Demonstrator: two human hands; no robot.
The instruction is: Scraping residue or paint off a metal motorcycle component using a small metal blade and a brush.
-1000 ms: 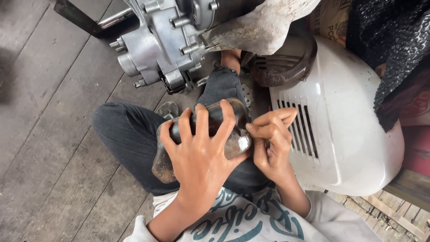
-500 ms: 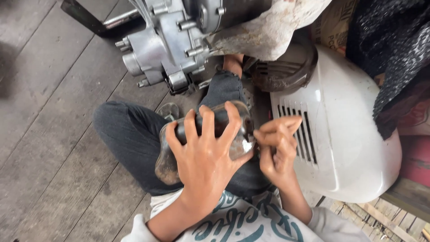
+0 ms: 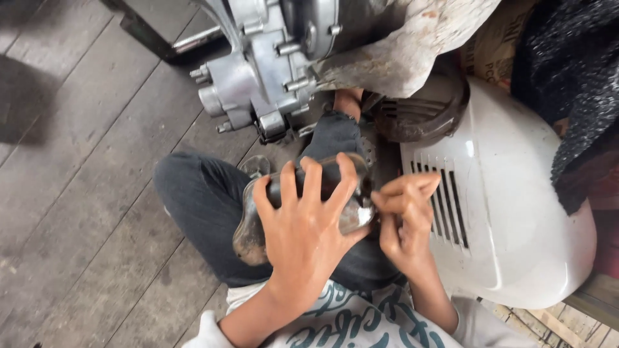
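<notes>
A: In the head view, what does the left hand (image 3: pixel 303 225) have?

B: Its fingers are spread and wrapped over a dark metal cover (image 3: pixel 290 206) resting on the person's lap, just below the silver engine (image 3: pixel 267 71).

A: And the right hand (image 3: pixel 403 216)?

B: Its fingertips are pinched together at the cover's shiny right edge; whether they hold anything, one cannot tell.

A: What lies beside the cover?

B: A white vented panel (image 3: pixel 509 206), to its right, on the wooden floor (image 3: pixel 77 193).
</notes>
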